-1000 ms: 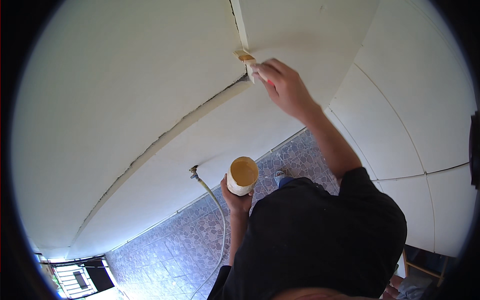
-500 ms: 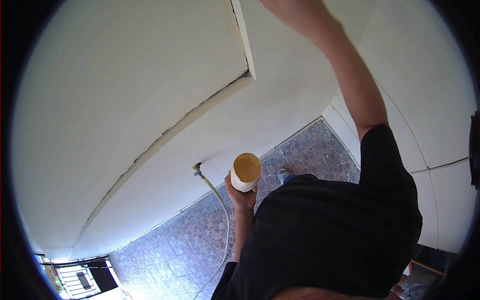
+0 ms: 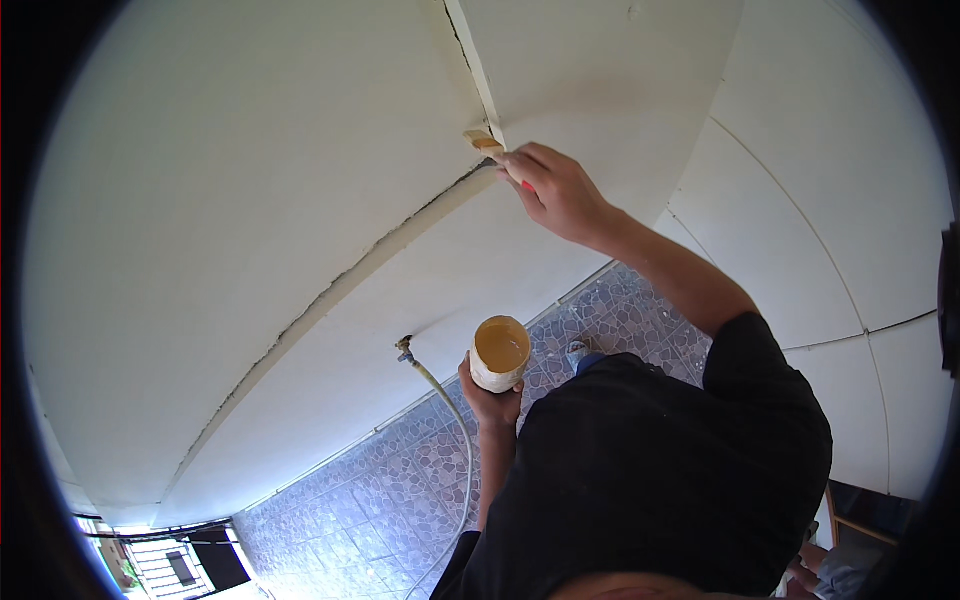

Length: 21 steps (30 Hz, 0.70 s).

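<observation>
Up at the corner of the ledge (image 3: 422, 217), right hand (image 3: 558, 196) pinches a brush (image 3: 484, 142) by the wall (image 3: 280, 170); contact hard to judge. Below, left hand (image 3: 491, 404) grips a container (image 3: 494, 381) of yellowish liquid (image 3: 506, 350). Brushing seems in hand; next stroke calls for steady wrist, container level.

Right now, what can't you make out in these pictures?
All in the head view:
Brush: handle mostly hidden by the right hand.
Left hand: partly hidden behind the cup.
Hose: far end cut off by the lower edge.
Crack: too narrow and dark to judge depth.
</observation>
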Motion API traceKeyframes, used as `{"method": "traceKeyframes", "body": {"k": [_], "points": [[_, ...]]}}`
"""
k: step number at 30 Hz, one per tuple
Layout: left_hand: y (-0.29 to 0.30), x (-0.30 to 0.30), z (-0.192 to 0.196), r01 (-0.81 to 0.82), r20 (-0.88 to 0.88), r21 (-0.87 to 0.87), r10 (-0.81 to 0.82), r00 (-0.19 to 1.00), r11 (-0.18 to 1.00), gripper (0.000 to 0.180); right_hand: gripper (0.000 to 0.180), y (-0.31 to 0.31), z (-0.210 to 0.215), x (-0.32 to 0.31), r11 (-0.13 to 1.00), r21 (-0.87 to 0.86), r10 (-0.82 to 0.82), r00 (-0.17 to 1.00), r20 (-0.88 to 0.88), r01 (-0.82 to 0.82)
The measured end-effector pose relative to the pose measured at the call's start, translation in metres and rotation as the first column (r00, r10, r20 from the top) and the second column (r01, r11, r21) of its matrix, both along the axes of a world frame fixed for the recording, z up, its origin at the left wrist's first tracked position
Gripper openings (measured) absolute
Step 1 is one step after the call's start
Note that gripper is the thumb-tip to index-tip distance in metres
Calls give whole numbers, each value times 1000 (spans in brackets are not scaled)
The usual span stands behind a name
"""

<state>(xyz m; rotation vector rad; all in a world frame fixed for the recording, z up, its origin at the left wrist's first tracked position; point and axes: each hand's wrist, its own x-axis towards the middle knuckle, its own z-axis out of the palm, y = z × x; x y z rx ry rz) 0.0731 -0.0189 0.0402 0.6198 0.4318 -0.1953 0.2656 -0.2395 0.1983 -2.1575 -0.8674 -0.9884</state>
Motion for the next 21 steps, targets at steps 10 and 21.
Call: {"method": "traceKeyframes", "body": {"k": [10,21], "points": [[-5,2,-5,46,19,9,-46,999,999,40,16,-12,203,36,998,37,23,920,391,-40],[2,-5,-4,26,6,20,-26,1000,999,41,26,-13,7,18,999,-48,7,990,138,-1]]}}
